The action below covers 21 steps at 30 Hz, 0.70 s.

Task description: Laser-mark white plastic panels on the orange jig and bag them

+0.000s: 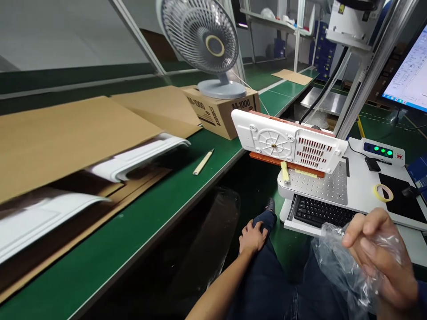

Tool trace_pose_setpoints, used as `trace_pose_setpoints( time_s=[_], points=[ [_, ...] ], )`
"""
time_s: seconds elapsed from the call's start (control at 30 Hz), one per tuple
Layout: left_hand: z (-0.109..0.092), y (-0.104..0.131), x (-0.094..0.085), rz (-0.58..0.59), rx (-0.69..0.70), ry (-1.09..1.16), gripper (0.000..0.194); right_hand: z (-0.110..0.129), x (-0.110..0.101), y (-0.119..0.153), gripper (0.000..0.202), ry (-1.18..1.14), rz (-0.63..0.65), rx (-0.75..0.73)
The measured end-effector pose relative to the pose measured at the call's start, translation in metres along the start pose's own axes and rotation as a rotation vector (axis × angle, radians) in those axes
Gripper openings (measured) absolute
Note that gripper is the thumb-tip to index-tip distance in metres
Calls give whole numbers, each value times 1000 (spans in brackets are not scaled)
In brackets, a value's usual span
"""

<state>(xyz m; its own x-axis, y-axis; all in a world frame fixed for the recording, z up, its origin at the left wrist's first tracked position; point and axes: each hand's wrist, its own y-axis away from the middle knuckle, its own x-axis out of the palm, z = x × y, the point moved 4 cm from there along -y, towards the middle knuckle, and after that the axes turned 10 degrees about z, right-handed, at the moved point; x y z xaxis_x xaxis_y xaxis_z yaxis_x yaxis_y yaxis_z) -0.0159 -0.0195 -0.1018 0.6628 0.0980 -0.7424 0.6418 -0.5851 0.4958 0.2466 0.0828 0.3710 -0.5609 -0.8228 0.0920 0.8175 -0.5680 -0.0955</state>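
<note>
My left hand point(252, 237) lies over my knee at the lower middle, fingers a little apart, holding nothing. At the lower right, my right hand point(383, 258) is closed on a crumpled clear plastic bag point(343, 260), which hangs down in front of my lap. Beyond my hands a white plastic panel point(275, 146) with a round ribbed disc and rows of slots stands on edge in an orange holder point(287, 165). A yellow clip-like piece point(284, 172) sits at the holder's lower edge. Neither hand touches the panel.
On the green bench point(190, 186) at left lie a utility knife point(203, 162), cardboard sheets point(66, 138) and white panels point(140, 155). A fan point(200, 40) stands on a carton point(220, 113). At right are a keyboard point(320, 211), yellow tape point(383, 193) and a monitor point(408, 71).
</note>
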Motion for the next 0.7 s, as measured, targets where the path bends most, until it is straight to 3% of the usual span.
trace_pose_setpoints(
  time_s=[0.1,0.17,0.33,0.47,0.57,0.63,0.7],
  points=[
    [0,-1,0,-7,3,22,52,-21,-11,7,21,135,-107,40],
    [0,-1,-3,-10,8,42,50,-35,-12,16,25,182,-104,112],
    [-3,10,-21,-48,0,149,47,-42,7,32,36,149,67,201],
    [-15,60,-53,-227,58,270,51,-37,24,32,37,58,258,166],
    [-48,126,-89,-286,310,585,55,-38,34,27,38,-31,384,168],
    [-89,169,-111,-86,547,765,61,-41,46,23,36,-138,490,188],
    [-138,206,-133,123,896,909,75,-44,61,22,34,-274,594,162]
  ],
)
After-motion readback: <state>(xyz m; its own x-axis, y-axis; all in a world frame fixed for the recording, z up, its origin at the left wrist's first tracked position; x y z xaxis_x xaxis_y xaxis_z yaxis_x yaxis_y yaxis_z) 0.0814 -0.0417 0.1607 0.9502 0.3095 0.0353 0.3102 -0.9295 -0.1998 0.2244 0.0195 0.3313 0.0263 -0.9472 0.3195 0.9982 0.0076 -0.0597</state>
